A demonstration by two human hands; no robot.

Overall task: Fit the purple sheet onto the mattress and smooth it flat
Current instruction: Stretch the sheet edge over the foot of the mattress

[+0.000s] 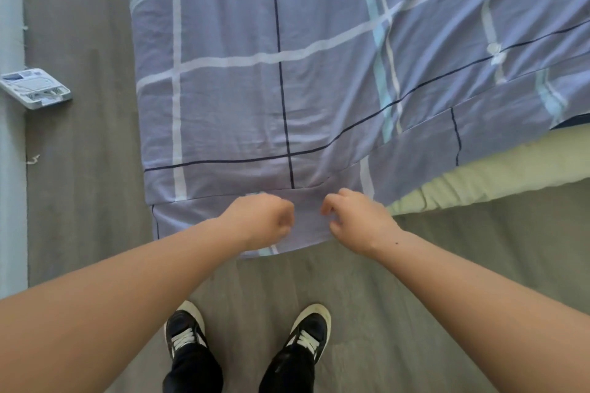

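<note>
The purple sheet, checked with white, pale blue and dark lines, lies spread over the mattress and hangs down its near end. Part of the pale green mattress shows bare at the right, where the sheet's edge runs slanted across it. My left hand is closed in a fist on the sheet's hanging near edge. My right hand pinches the same edge a little to the right, fingers curled into the cloth. The two hands are a small gap apart.
Grey wood-look floor runs along the left of the bed and under my black and white shoes. A white flat device lies on the floor at the left, by a pale wall strip.
</note>
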